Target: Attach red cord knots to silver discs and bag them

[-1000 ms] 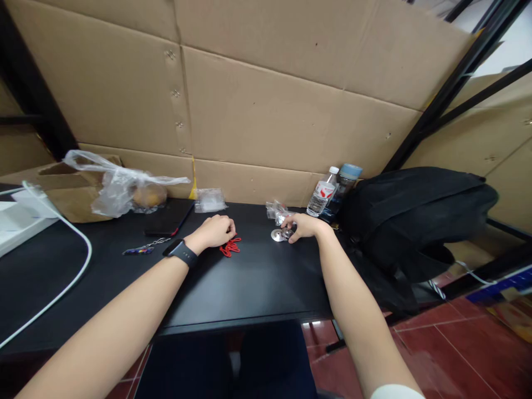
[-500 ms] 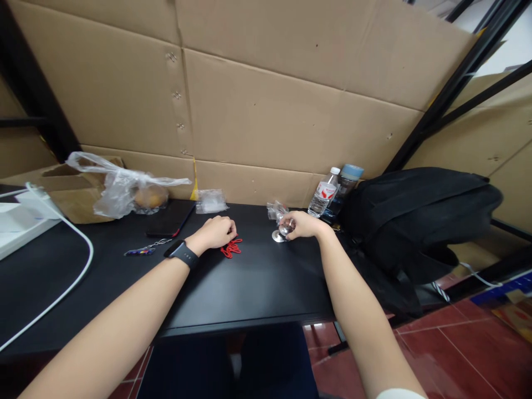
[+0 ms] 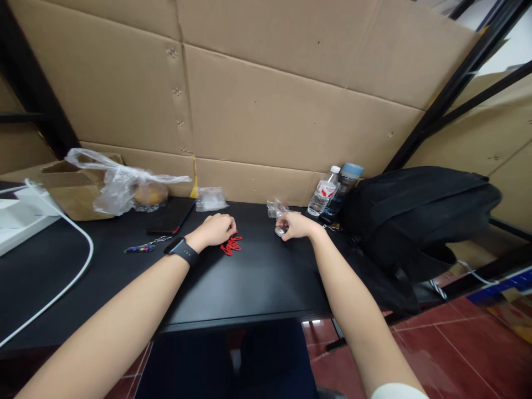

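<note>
My left hand [image 3: 216, 228], with a black watch [image 3: 182, 251] on the wrist, rests closed on the black table. Its fingertips pinch one end of a red cord [image 3: 231, 244], and loose loops of it lie just to the right. My right hand [image 3: 294, 226] has thumb and fingers closed around a small round silver metal tin [image 3: 280, 231] on the tabletop. The palm and fingers cover most of this tin. Just behind it lie small clear plastic bags [image 3: 276, 208].
A water bottle [image 3: 322, 194], a dark bottle with blue lid [image 3: 344, 185] and a black backpack [image 3: 419, 216] stand right. Leftward are a keychain [image 3: 141, 249], a dark flat device [image 3: 166, 219], a knotted plastic bag [image 3: 120, 191] and a white cable [image 3: 85, 266]. Cardboard [image 3: 266, 94] walls the back.
My right hand has brought the tilted silver piece down onto the silver disc, and they now sit together under the fingers. My left hand stays at the red cord.
</note>
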The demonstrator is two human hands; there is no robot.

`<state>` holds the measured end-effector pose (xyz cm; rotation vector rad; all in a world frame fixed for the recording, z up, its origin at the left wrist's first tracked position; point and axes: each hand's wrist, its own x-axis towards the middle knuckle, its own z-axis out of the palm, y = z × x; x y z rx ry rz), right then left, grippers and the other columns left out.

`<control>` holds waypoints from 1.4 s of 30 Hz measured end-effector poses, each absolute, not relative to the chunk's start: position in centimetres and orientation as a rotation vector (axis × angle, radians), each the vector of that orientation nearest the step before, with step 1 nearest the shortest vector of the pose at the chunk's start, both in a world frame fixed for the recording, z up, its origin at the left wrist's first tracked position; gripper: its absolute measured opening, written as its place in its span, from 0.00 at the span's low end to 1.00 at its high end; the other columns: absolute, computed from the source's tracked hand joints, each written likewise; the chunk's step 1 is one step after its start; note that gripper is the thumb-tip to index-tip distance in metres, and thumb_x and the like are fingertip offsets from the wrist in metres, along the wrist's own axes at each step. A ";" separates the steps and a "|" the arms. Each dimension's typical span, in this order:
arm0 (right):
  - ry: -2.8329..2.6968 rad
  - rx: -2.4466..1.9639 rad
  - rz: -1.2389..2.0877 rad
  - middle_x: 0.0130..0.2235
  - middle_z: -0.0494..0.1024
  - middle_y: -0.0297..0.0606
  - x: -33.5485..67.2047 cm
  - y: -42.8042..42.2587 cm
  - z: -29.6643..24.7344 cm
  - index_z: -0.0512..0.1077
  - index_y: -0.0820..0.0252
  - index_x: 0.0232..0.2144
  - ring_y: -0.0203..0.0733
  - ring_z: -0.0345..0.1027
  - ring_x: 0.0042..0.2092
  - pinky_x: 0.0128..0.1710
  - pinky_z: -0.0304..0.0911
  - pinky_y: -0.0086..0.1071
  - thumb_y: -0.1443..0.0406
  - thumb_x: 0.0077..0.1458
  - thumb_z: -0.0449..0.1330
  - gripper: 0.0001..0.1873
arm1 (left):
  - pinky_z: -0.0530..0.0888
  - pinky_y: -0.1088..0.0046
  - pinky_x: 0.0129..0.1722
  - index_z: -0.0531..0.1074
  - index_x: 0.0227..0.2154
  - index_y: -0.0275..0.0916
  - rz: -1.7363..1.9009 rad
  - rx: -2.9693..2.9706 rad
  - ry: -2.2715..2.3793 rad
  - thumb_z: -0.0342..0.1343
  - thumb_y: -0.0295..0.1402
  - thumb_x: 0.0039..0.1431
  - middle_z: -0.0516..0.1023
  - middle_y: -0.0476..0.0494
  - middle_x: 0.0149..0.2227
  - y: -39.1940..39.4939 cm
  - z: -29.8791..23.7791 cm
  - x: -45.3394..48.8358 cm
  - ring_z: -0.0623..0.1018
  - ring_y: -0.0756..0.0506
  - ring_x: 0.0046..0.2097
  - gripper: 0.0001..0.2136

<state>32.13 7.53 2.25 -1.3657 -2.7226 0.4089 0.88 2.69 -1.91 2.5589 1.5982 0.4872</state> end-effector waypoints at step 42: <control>-2.383 -1.137 0.538 0.46 0.81 0.41 32.4 7.1 3.6 0.77 0.57 0.50 0.43 0.75 0.43 0.43 0.69 0.33 0.63 0.41 0.74 0.30 | 0.76 0.66 0.44 0.80 0.36 0.40 1.185 2.105 1.442 0.60 0.38 0.59 0.85 0.43 0.38 1.9 -0.5 2.4 0.82 0.42 0.41 0.08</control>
